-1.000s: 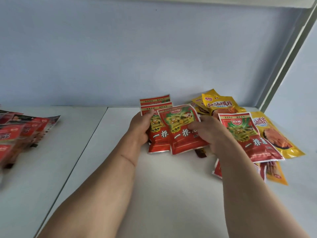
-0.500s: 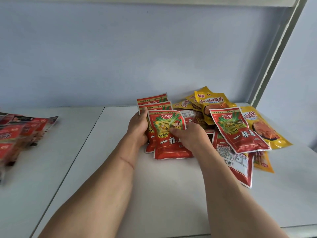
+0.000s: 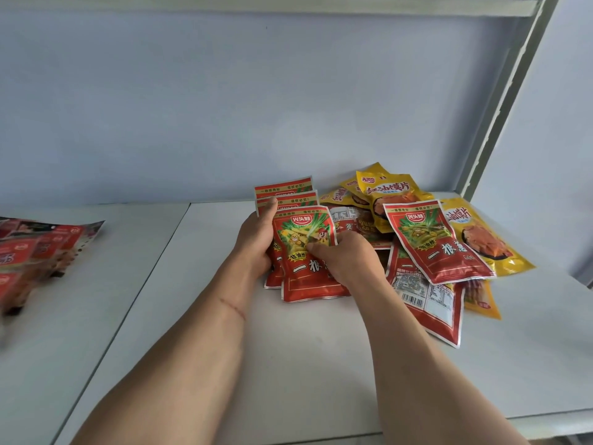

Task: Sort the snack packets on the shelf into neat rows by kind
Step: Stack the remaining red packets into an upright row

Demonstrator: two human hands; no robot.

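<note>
- my left hand (image 3: 256, 242) gripped the stacked red packets (image 3: 308, 277) at their left edge
- my right hand (image 3: 346, 258) pinched the front packet, thumb on top
- mixed pile (image 3: 449, 245) sat just right

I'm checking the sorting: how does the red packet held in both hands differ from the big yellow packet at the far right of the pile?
The held red packet shows green stalks; the yellow packet shows orange slices. The red one is gripped by the left hand and right hand; the yellow one lies untouched, partly under another red packet. Both face up.
</note>
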